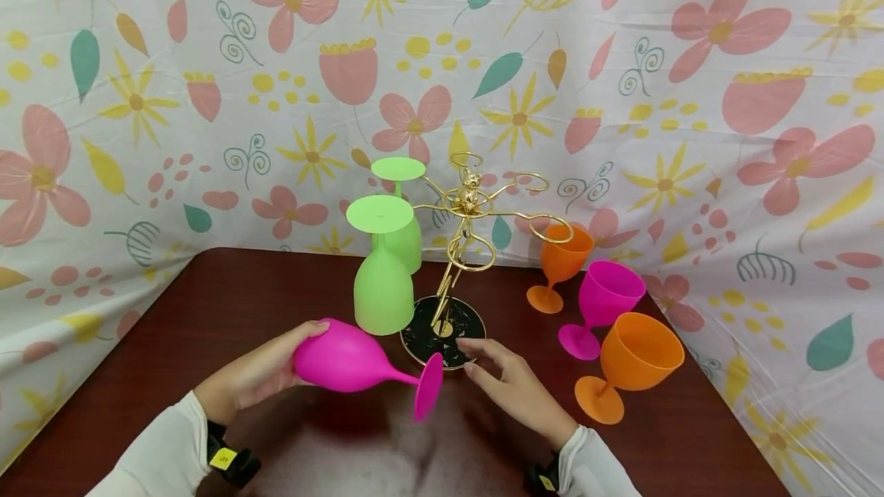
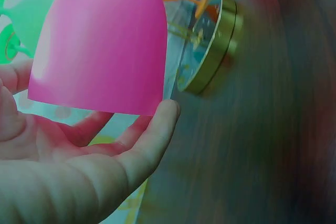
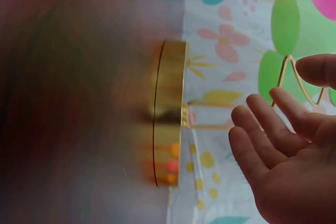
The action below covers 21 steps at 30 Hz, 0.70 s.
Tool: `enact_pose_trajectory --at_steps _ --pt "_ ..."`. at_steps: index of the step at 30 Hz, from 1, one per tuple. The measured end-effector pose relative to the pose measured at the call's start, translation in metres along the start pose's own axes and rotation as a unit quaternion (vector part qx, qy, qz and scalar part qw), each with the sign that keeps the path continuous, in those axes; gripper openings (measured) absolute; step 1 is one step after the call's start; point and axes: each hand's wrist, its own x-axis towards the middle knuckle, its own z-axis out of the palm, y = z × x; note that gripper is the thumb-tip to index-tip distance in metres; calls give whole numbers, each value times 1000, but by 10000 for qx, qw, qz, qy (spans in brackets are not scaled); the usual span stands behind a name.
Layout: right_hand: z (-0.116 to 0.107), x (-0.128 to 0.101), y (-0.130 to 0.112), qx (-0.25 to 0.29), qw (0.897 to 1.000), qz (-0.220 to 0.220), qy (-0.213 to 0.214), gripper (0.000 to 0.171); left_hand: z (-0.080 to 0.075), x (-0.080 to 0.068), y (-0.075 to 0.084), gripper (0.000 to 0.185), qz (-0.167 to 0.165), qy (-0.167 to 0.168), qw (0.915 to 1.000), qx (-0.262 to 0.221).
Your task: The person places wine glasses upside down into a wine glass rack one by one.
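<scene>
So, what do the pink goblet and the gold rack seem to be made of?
The pink goblet, gripped by the left hand, looks like matte plastic: opaque, evenly coloured, no glassy glare. The gold rack looks like polished metal wire, thin, curled and shiny; its round base has a dark top and a brassy rim.

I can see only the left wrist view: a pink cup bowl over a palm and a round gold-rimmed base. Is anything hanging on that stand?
Observer: Yes. Two green goblets hang upside down from the gold rack.
Operator: How does the pink goblet lie?
Observer: On its side. The left hand grips the bowl of the pink goblet, with its foot pointing toward the right hand.
Operator: Does the right hand hold anything?
Observer: No. Its fingers are relaxed, near the rack's base.
Operator: Any other cups?
Observer: Three stand upright on the table: two orange goblets and a second pink one.
</scene>
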Motion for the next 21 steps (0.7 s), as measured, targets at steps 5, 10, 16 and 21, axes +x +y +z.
enact_pose_trajectory --at_steps 5,10,16,21 --pt "11 -2 -5 707 9971 -268 -111 33 66 -43 62 57 15 -165 9975 -690" --pt "22 -4 -16 1331 9871 -867 -212 37 76 -42 50 59 157 -315 9888 -1452" --pt "29 -6 -30 2352 9633 -1233 -388 48 81 -36 33 53 173 -442 9782 -2021" --pt "33 -11 -40 3210 9410 -988 -420 46 89 -36 32 47 79 -554 9671 -2481"
